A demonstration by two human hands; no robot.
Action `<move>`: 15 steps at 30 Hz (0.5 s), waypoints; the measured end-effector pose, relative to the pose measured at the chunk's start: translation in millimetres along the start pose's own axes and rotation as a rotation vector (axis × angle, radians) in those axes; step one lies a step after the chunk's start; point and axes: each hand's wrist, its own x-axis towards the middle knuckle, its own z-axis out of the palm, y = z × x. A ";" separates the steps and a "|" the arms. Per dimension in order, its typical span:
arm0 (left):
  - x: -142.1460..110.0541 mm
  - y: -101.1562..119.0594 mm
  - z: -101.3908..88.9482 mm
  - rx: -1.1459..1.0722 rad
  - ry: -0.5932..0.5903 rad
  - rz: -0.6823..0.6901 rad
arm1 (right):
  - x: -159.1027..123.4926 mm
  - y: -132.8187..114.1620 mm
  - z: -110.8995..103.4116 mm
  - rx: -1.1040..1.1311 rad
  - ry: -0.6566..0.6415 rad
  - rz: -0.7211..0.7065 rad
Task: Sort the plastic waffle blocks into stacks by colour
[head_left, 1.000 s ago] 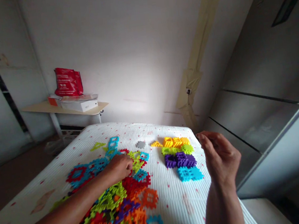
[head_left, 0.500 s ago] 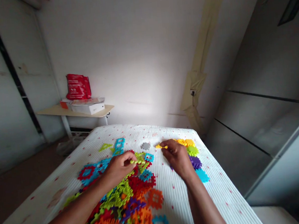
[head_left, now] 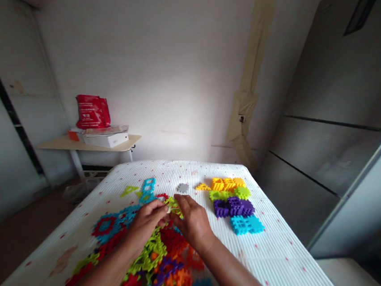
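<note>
Over the heap of loose plastic building pieces (head_left: 150, 254), my left hand (head_left: 147, 219) pinches a lime-green building piece (head_left: 168, 209), mostly hidden by the fingers. My right hand (head_left: 192, 217) has come up close beside it, thumb and index finger apart, with nothing visible between them; whether it touches the held piece cannot be made out. A yellow triangle piece (head_left: 203, 186) lies flat beyond my right hand. Right of it are sorted stacks: yellow pieces (head_left: 227, 183), lime-green pieces (head_left: 242, 193), purple pieces (head_left: 234, 207) and light-blue pieces (head_left: 247, 224).
A grey gear-edged piece (head_left: 182, 188) lies alone on the white spotted cloth (head_left: 276, 260). Blue linked pieces (head_left: 147, 188) and a lime triangle (head_left: 129, 190) are at the far left. Behind, a small table (head_left: 59, 144) bears a red bag (head_left: 92, 111) and boxes. A grey cabinet (head_left: 329, 147) stands right.
My right hand has let go of the yellow triangle beside the yellow stack and moved left to my left hand. My left hand still pinches a lime-green piece. The view has shifted slightly.
</note>
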 end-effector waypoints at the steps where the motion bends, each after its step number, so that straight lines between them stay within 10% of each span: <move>1: -1.1 -0.5 -0.1 -0.002 -0.002 -0.009 | -0.4 -1.3 1.4 -0.029 -0.018 0.004; 8: -13.7 10.9 -26.9 0.102 0.103 -0.058 | 14.2 29.1 -19.7 -0.224 -0.109 0.004; 15: -38.2 -18.4 -131.3 0.410 0.461 -0.042 | 50.4 91.0 -32.3 -0.563 -0.420 0.208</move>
